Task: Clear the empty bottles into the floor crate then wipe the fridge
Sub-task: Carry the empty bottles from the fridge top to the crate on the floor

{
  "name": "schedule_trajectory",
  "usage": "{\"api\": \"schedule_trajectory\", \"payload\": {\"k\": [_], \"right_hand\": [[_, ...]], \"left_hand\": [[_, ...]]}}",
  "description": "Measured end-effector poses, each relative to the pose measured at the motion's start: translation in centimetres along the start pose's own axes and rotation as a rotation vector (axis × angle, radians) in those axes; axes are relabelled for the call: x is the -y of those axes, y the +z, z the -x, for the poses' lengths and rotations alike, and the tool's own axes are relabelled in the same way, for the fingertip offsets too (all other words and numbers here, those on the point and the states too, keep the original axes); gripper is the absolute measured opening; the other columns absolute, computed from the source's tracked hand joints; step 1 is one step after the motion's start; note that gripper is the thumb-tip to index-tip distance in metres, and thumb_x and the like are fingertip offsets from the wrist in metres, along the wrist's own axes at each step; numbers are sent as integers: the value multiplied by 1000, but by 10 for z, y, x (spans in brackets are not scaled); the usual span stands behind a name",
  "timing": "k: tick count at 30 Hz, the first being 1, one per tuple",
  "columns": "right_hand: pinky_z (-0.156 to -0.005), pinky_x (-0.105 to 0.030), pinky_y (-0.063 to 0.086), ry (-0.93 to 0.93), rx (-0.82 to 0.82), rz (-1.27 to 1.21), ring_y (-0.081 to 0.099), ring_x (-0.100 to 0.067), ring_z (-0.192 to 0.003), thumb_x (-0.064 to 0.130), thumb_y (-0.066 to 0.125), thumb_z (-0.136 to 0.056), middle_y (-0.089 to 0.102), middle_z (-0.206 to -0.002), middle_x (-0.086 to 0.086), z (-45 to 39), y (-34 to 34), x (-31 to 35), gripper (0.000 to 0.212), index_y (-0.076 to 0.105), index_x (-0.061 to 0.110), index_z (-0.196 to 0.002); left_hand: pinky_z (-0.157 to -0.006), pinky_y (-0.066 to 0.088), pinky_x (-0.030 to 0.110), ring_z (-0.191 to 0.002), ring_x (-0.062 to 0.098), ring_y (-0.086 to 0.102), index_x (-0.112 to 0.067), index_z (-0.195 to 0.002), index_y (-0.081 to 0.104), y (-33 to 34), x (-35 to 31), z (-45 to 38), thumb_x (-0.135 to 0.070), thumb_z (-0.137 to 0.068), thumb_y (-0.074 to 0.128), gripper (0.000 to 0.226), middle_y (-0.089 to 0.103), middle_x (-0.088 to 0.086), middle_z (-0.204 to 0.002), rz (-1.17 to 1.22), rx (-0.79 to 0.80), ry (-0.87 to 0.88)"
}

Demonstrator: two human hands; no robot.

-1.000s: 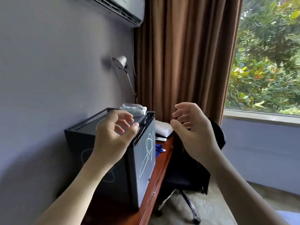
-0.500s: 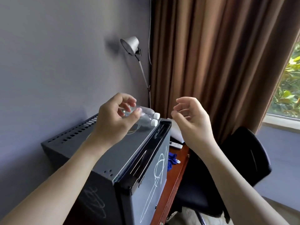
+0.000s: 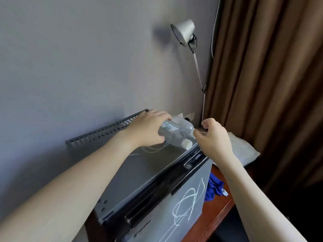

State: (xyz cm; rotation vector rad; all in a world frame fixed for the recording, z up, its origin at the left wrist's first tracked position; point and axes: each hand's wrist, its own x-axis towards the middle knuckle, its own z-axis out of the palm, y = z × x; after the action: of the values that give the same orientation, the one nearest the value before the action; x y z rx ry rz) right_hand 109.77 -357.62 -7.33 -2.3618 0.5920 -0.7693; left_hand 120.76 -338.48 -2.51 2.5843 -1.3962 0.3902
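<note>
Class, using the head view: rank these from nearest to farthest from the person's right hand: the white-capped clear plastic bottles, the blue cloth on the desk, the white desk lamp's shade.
1. White-capped clear plastic bottles: on the fridge top, touching the right hand at its fingertips.
2. Blue cloth: below the hand, on the wooden desk beside the fridge.
3. White desk lamp's shade: high above, by the wall.

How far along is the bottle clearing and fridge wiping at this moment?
Nothing looks finished. Two clear bottles lie on top of the fridge; the left hand is laid over their bodies and the right hand is at the neck end of the rear one. No crate is in view. White scribbles on the fridge door and top remain, so wiping is all left.
</note>
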Motion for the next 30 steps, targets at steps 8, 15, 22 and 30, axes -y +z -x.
{"api": "schedule_trajectory", "payload": {"k": [8,15,22,30], "right_hand": [[-82,-46,53,18,266,39,57,-31,-94,47,57,-83,63,-97,-4,-35,29,-35,34,51,19,-100],[-73,-43,55,-31,227,-74,61,-25,-81,35,61,-91,66,-91,-4,-40,33,-45,23,52,17,-103],[-64,-36,50,-257,30,-370,62,-23,-73,19,66,-88,64,-80,-1,-50,0,-19,18,50,22,-97],[-78,-26,50,-323,82,-1037,66,-14,-88,23,57,-94,71,-93,6,-45,-22,111,7,51,27,-96]], "left_hand": [[-101,39,39,-125,17,48,-29,-128,52,40,-7,-25,-30,-76,69,55,56,-12,-133,-135,151,-10],[-100,40,43,-126,26,45,-26,-132,54,48,-17,-41,-20,-79,66,55,54,-2,-131,-364,155,0],[-92,42,30,-114,18,52,-25,-132,55,11,-6,-17,-38,-72,74,64,55,-5,-124,-18,-163,-224],[-74,51,31,-86,13,65,-30,-103,59,-66,-5,83,-40,-62,70,44,70,4,-100,880,-780,-653]]}}
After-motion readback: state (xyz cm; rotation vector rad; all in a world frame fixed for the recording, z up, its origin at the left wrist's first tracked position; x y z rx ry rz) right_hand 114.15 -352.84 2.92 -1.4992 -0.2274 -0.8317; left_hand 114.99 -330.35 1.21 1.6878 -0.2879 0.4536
